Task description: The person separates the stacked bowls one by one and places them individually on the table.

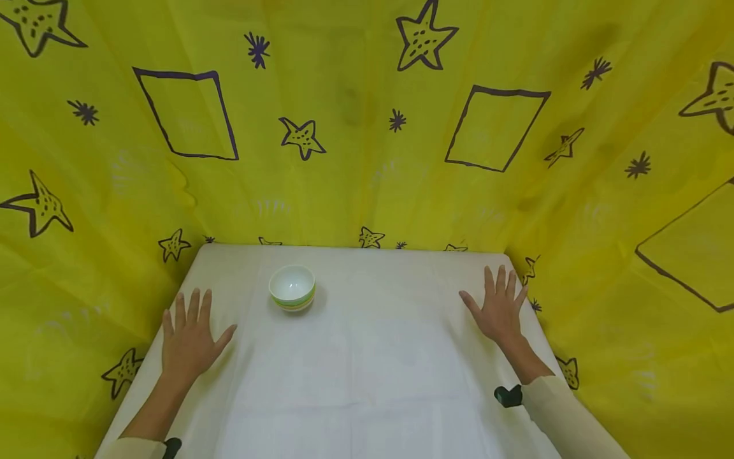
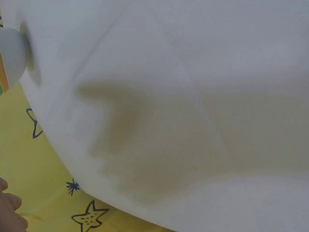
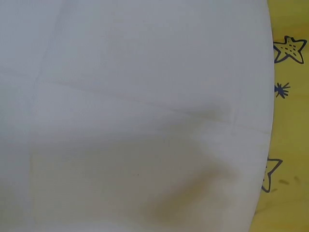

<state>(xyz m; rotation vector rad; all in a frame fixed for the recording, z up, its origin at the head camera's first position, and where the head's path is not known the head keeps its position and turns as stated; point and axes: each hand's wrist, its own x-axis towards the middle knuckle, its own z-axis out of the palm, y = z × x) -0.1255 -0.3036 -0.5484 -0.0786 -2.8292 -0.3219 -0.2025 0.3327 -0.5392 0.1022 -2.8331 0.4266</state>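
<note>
At the left, the left hand [image 1: 188,341] hangs over the worktop [image 1: 355,357], its 5 fingers straight and spread, holding nothing. Next, to its right and farther back, 1 white bowl [image 1: 293,287] with green and yellow bands stands upright, round mouth facing up, central axis vertical. Well apart, at the right, the right hand [image 1: 499,310] spreads 5 straight fingers, likewise holding nothing.

My left hand [image 2: 9,215] shadows the white table [image 2: 231,43], a bowl [image 2: 14,52] near its edge and starred yellow cloth [image 2: 29,159] beyond.
</note>
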